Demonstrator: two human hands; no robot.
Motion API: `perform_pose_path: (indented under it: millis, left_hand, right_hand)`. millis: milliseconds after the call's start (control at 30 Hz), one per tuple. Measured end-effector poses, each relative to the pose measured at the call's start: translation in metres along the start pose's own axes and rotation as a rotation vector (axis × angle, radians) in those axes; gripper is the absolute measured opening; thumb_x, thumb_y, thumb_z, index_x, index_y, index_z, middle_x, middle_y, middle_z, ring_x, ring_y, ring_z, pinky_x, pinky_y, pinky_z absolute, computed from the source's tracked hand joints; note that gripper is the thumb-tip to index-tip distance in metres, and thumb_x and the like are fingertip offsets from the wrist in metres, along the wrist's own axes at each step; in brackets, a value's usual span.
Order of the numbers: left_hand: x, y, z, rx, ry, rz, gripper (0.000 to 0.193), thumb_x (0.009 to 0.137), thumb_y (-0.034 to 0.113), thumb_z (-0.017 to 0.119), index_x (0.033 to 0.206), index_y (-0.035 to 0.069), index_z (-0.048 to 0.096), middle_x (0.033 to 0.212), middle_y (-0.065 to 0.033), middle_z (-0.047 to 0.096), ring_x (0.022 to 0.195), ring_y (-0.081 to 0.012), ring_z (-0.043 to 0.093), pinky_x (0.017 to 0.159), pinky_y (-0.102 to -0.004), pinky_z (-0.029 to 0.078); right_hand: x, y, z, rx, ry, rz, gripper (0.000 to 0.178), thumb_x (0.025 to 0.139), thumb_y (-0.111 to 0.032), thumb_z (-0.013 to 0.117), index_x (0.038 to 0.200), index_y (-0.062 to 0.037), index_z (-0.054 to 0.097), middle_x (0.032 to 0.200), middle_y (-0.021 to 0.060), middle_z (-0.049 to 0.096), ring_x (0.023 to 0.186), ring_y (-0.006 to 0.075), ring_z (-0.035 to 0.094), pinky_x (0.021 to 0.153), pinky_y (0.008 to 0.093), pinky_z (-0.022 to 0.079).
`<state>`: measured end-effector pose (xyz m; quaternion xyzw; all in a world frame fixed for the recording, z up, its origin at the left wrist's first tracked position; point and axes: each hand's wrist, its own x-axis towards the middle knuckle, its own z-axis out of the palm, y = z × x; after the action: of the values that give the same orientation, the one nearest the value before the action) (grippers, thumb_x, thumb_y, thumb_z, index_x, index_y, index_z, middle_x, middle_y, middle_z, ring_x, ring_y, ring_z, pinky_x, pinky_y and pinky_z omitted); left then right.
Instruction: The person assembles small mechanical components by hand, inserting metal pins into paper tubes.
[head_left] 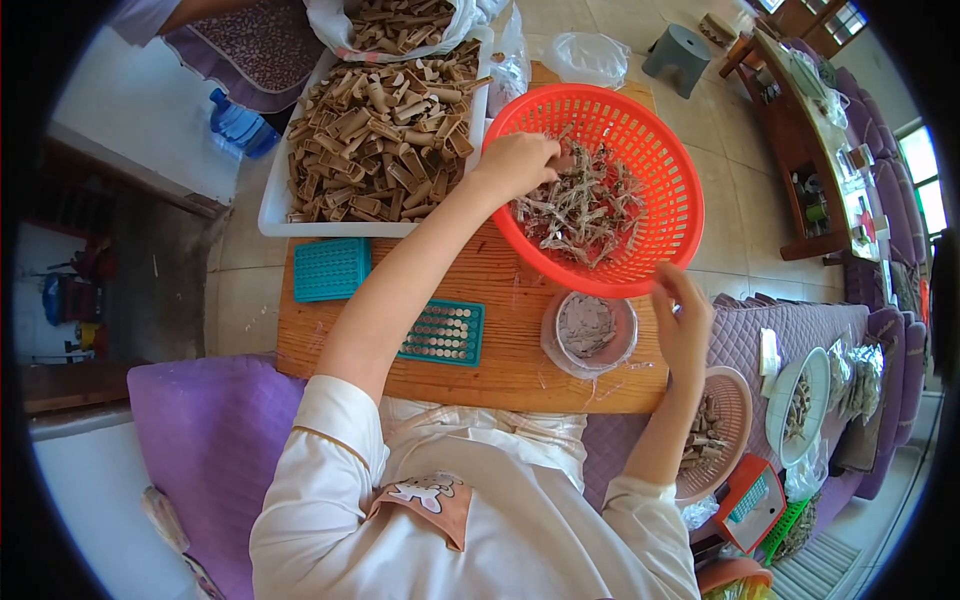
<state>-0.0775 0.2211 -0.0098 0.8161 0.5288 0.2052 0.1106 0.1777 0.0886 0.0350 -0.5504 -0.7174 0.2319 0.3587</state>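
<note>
A red plastic basket holds a heap of dry, greyish, twig-like pieces. My left hand reaches over its left rim, fingers curled down at the edge of the heap; what they grip is hard to make out. Beside the basket's near right rim is my right hand, slightly blurred, with thumb and fingers loosely bent and apart. Below the basket, a clear tub of grey flakes stands on the wooden table. Partly behind my left forearm lies a teal tray with rows of small round pieces.
Another teal tray lies at the table's left. A white bin of cut brown tube pieces stands behind it. To my right are a pink basket and a pale green basket on a padded seat. A grey stool stands farther back.
</note>
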Motion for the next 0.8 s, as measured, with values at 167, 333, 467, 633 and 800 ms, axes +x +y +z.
perform_pose_path:
  millis: [167, 333, 467, 633, 800]
  left_hand:
    - [-0.016, 0.005, -0.018, -0.627, 0.269, -0.189, 0.020, 0.079, 0.015, 0.054, 0.096, 0.003, 0.054, 0.077, -0.0095, 0.059, 0.070, -0.0190, 0.058, 0.065, -0.0293, 0.045]
    - [-0.074, 0.027, -0.026, -1.264, 0.221, -0.300, 0.022, 0.087, 0.015, 0.046, 0.106, 0.005, 0.043, 0.070, -0.0027, 0.052, 0.061, -0.0084, 0.047, 0.055, -0.0227, 0.038]
    - [-0.133, 0.034, -0.013, -1.340, 0.263, -0.528, 0.010, 0.086, 0.015, 0.047, 0.091, 0.007, 0.047, 0.067, 0.0018, 0.047, 0.058, -0.0060, 0.042, 0.054, -0.0199, 0.034]
    - [-0.186, 0.049, 0.013, -1.434, 0.337, -0.687, 0.007, 0.086, 0.015, 0.049, 0.082, 0.009, 0.049, 0.071, 0.0020, 0.050, 0.062, -0.0084, 0.047, 0.059, -0.0216, 0.039]
    - [-0.206, 0.079, 0.027, -1.998, 0.515, -0.899, 0.004, 0.088, 0.013, 0.046, 0.089, 0.009, 0.044, 0.080, -0.0045, 0.053, 0.068, -0.0147, 0.051, 0.070, -0.0300, 0.045]
  right_hand:
    - [0.066, -0.005, 0.071, -0.030, -0.303, 0.100, 0.028, 0.074, -0.015, 0.061, 0.096, -0.0005, 0.053, 0.079, 0.0157, 0.060, 0.073, 0.0303, 0.059, 0.066, 0.0374, 0.046]
    - [0.096, 0.014, 0.129, -0.230, -0.316, 0.027, 0.026, 0.071, -0.016, 0.060, 0.091, -0.0018, 0.052, 0.079, 0.0183, 0.060, 0.077, 0.0349, 0.058, 0.068, 0.0423, 0.045]
    - [0.111, 0.010, 0.126, -0.240, -0.183, -0.060, 0.020, 0.070, -0.010, 0.057, 0.088, -0.0035, 0.054, 0.080, 0.0190, 0.060, 0.077, 0.0345, 0.058, 0.069, 0.0426, 0.045]
    - [0.135, -0.023, 0.067, 0.011, 0.183, -0.122, 0.022, 0.072, -0.010, 0.059, 0.093, -0.0039, 0.058, 0.076, 0.0085, 0.061, 0.069, 0.0169, 0.059, 0.065, 0.0281, 0.046]
    - [0.141, -0.055, 0.027, 0.405, 0.519, -0.278, 0.025, 0.074, -0.009, 0.060, 0.099, -0.0052, 0.058, 0.082, 0.0029, 0.060, 0.070, 0.0083, 0.054, 0.064, 0.0222, 0.044]
